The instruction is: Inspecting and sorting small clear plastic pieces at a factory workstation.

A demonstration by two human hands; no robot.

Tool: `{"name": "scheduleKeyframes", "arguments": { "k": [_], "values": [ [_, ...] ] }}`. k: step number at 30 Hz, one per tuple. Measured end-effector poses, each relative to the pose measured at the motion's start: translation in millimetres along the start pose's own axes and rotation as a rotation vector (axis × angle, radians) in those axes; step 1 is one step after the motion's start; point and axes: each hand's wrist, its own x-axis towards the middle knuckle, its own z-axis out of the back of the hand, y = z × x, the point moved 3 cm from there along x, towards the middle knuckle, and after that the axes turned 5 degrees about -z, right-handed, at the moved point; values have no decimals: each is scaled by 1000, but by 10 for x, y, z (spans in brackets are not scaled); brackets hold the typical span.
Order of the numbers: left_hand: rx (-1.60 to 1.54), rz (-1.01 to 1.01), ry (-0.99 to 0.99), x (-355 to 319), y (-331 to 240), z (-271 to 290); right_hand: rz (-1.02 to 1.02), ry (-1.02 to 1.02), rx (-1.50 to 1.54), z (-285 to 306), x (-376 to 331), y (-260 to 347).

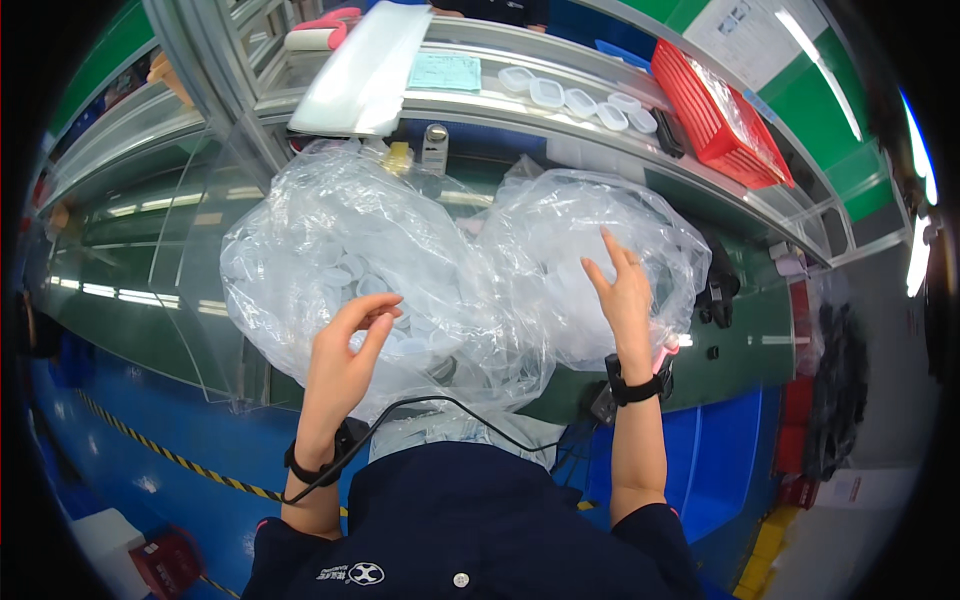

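Left fingers (372, 303) partly hide pale round pieces (410, 346) in a clear bag (300, 215).

Upright fisheye view from the wearer's head, facing down and forward over a dark shirt (460, 520), left hand (348, 345) and right hand (625, 290) near at mid-frame, green table (755, 330) beneath, shelf (480, 115) farther off toward the top, straight edges bending toward the dark rim

The green bench (745, 368) bears two clear plastic bags (370, 225), side by side, touching. The metal shelf (490, 110) behind carries small translucent containers (547, 93) and a pale green sheet (445, 71).
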Motion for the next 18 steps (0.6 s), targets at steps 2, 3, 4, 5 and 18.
{"name": "scheduleKeyframes", "arguments": {
  "k": [2,3,4,5,18],
  "values": [
    [108,20,40,125,279,22,145,-83,-40,-28,-31,68],
    [278,-56,52,201,452,31,86,-23,-9,-3,-73,116],
    [447,-130,70,277,668,14,24,38,16,28,-128,160],
    [615,-134,57,329,969,11,-47,91,38,93,-173,250],
    [658,-79,267,678,1796,-209,-84,287,541,376,-654,665]
  ]
}}
